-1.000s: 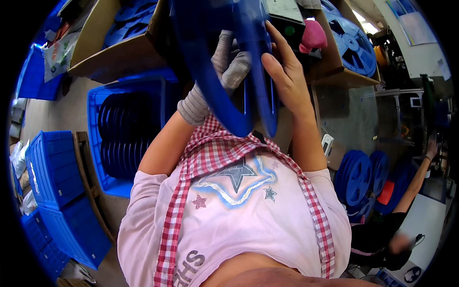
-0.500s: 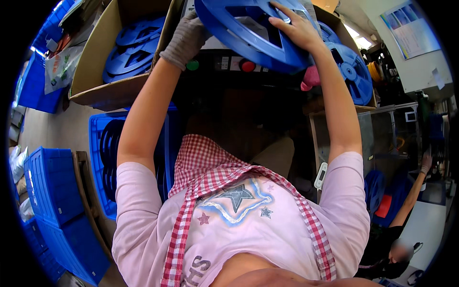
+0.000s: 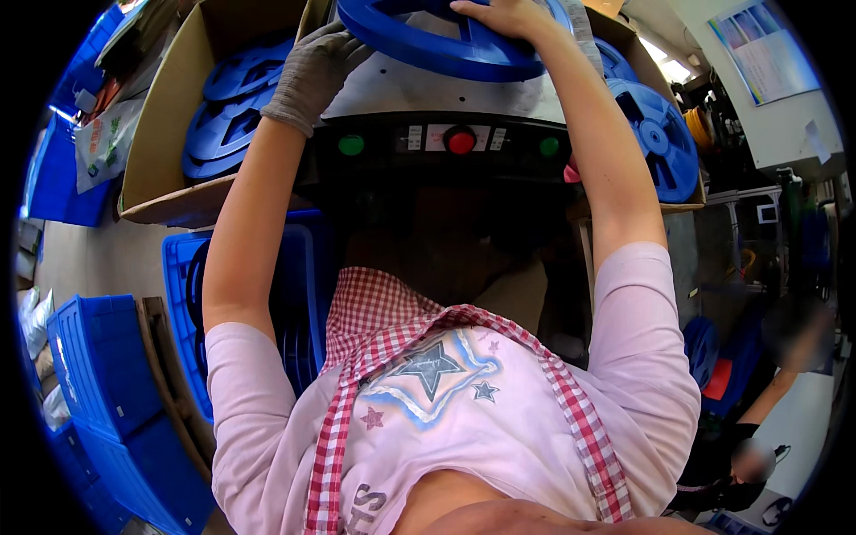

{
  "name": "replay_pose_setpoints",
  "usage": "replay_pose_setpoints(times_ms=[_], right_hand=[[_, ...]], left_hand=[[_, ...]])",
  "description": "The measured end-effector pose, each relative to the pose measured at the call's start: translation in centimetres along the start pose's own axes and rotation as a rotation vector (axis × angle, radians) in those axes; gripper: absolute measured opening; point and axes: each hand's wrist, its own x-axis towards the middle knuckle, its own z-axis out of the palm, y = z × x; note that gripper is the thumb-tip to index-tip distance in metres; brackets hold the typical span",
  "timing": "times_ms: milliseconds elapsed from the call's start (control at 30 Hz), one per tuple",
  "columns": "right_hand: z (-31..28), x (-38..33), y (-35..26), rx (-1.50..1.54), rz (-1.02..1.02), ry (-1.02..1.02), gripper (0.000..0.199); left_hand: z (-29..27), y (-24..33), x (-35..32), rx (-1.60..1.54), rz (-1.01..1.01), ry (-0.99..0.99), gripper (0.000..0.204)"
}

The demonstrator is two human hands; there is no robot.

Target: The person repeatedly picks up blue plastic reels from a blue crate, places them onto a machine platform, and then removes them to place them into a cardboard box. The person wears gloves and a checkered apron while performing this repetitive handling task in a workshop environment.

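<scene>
A blue plastic reel (image 3: 446, 58) with wide cut-outs is at the top edge, over the grey metal top of a machine (image 3: 401, 94). My right hand (image 3: 510, 16), bare, grips the reel from above on its right side, thumb across a spoke. My left hand (image 3: 314, 76), in a grey knit glove, is at the reel's left rim with its fingers curled against it. The far part of the reel is cut off by the frame. Facing me, the machine's black front panel carries a red button (image 3: 460, 140) and two green buttons (image 3: 351, 144).
Cardboard boxes with blue reels flank the machine, one at left (image 3: 143, 169), reels at right (image 3: 655, 134). A blue crate (image 3: 178, 259) holds dark discs by my left arm. Stacked blue bins (image 3: 102, 357) stand further left. Another person (image 3: 727, 459) works at far right.
Both hands have carried the reel forward and slightly left, and it lies flatter. More of the machine's metal top and its button panel now shows.
</scene>
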Motion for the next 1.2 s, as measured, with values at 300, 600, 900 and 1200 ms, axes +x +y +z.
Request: replay_pose_setpoints(times_ms=[300, 600, 900, 1200], right_hand=[[0.2, -11.5, 6.0, 0.11, -0.33, 0.556, 0.069], [9.1, -16.5, 15.4, -0.065, -0.127, 0.362, 0.095], [3.9, -19.1, 36.0, -0.245, 0.213, 0.404, 0.061], [5.2, -19.2, 47.7, -0.47, 0.556, -0.077, 0.079]], left_hand=[[1.9, 0.4, -9.5, 1.453, 0.372, 0.203, 0.067], [2.6, -3.0, -11.0, 1.97, 0.246, 0.277, 0.089], [6.6, -4.1, -13.7, 1.881, 0.305, 0.239, 0.071], [10.0, -1.8, -11.4, 1.956, 0.437, 0.216, 0.055]])
